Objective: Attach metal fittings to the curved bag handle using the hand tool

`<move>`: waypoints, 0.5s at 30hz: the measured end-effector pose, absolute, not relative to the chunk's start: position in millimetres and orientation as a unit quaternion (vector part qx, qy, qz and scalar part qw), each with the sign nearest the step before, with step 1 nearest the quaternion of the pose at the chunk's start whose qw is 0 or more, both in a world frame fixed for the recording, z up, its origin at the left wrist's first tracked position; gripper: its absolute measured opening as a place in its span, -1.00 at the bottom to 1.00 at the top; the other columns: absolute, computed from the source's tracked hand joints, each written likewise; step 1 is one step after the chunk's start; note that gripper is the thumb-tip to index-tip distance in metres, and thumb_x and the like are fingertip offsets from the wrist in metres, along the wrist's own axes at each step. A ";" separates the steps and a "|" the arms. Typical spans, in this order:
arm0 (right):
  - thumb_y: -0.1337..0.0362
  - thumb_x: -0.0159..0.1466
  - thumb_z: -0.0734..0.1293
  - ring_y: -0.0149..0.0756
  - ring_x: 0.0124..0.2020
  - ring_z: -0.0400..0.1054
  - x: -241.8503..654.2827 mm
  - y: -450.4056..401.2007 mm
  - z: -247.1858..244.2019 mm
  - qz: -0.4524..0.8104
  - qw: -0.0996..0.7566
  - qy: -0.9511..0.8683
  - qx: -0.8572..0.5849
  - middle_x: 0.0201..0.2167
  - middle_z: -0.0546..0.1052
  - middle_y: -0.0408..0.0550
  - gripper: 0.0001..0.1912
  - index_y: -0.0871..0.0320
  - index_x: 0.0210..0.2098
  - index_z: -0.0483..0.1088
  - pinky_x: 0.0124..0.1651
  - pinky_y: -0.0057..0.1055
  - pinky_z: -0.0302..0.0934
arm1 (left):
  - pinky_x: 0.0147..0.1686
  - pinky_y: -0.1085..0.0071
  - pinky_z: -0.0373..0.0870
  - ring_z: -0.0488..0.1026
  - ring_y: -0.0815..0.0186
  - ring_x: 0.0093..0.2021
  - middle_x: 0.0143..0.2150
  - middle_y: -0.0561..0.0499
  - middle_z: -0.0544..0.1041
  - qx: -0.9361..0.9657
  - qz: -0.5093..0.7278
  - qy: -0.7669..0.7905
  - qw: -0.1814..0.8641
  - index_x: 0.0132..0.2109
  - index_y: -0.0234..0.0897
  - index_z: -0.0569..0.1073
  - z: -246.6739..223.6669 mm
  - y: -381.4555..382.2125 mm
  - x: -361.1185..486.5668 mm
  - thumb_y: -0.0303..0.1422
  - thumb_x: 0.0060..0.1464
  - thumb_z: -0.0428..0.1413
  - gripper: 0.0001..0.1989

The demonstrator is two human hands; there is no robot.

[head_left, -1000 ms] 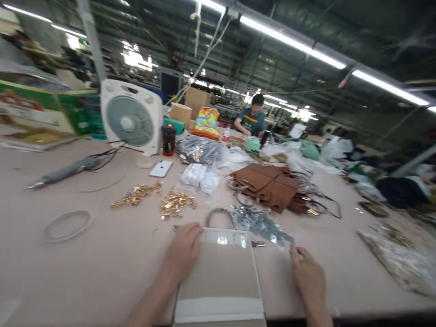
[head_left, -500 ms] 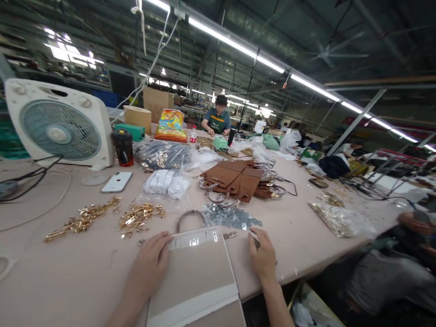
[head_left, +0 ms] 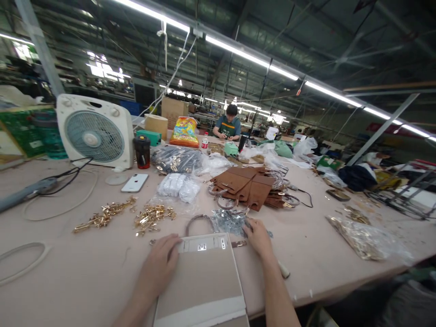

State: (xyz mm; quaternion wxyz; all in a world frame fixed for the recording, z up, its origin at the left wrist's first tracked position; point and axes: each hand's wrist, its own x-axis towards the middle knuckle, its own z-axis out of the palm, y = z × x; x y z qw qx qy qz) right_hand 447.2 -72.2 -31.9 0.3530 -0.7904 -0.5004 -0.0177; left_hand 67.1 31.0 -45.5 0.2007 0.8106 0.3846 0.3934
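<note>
A beige bag panel (head_left: 204,277) lies before me, with two small metal plates near its top edge. A curved brown handle (head_left: 197,218) arches out behind it. My left hand (head_left: 161,261) grips the panel's upper left edge, fingers over the corner. My right hand (head_left: 257,236) reaches into a pile of small silver metal plates (head_left: 226,220), its fingers bent together at the near right side. What sits between those fingertips is hidden. A pale tool handle (head_left: 284,271) shows beside my right wrist; the rest of it is hidden. A brown strap with a metal end (head_left: 239,244) lies between panel and hand.
Gold fittings (head_left: 153,217) lie in heaps at left, by a phone (head_left: 135,183), a dark bottle (head_left: 141,152) and a box fan (head_left: 95,131). Brown bag pieces (head_left: 241,184) are stacked behind the plates. Bagged fittings (head_left: 361,238) lie right. A co-worker (head_left: 228,125) sits across the table.
My right hand has moved forward and left from beside the panel into the silver plates. My left hand stays on the panel. The camera view has shifted, so the scene sits farther right.
</note>
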 end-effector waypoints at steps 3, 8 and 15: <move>0.14 0.32 0.36 0.01 0.05 0.42 452.4 -72.2 -33.2 -0.010 0.339 -0.503 -0.795 -0.04 0.55 0.07 -0.68 0.02 0.00 0.64 0.21 -0.16 0.24 | 0.25 -0.10 0.42 0.49 0.02 0.16 0.09 -0.09 0.61 0.808 0.392 0.390 0.204 -0.02 -0.17 0.59 -43.4 30.5 68.7 -0.25 0.30 -0.03 -0.68; 0.12 0.29 0.38 -0.02 0.01 0.43 449.6 -71.5 -32.7 -0.010 0.356 -0.498 -0.790 -0.04 0.54 0.03 -0.71 0.01 -0.04 0.63 0.14 -0.19 0.26 | 0.25 -0.07 0.42 0.49 0.02 0.16 0.08 -0.08 0.61 0.803 0.394 0.396 0.206 -0.04 -0.17 0.59 -42.9 29.5 70.0 -0.26 0.30 -0.03 -0.69; -0.03 0.36 0.30 -0.10 -0.21 0.48 447.4 -76.7 -22.8 -0.014 0.460 -0.449 -0.766 -0.24 0.60 -0.03 -0.66 0.09 -0.22 0.54 -0.06 -0.24 0.31 | 0.25 -0.07 0.42 0.48 0.04 0.17 0.10 -0.07 0.61 0.803 0.404 0.382 0.216 -0.02 -0.17 0.59 -50.2 33.5 69.0 -0.32 0.32 -0.04 -0.69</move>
